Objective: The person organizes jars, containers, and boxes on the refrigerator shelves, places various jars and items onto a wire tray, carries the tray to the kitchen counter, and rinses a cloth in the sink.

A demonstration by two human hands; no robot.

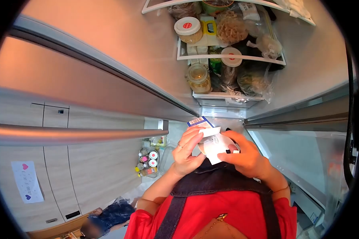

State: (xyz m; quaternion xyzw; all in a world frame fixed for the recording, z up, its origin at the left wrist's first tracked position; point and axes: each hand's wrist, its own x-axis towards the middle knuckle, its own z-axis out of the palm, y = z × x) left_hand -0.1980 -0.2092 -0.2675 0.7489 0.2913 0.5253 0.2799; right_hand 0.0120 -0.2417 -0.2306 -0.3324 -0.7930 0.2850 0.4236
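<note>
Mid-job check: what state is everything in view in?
Fridge: open
Upper white-lidded jar: lid on
Lower white-lidded jar: lid on
Glass-lidded jar: lid on
White packaging: held in both hands; open or sealed unclear
Left hand: fingers closed on packaging
Right hand: likewise

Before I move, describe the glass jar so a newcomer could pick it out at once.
In the open fridge, find the lowest shelf in view. The glass jar stands at its left end. Its see-through lid sets it apart from the white-lidded jar with a red spot to its right.
</note>
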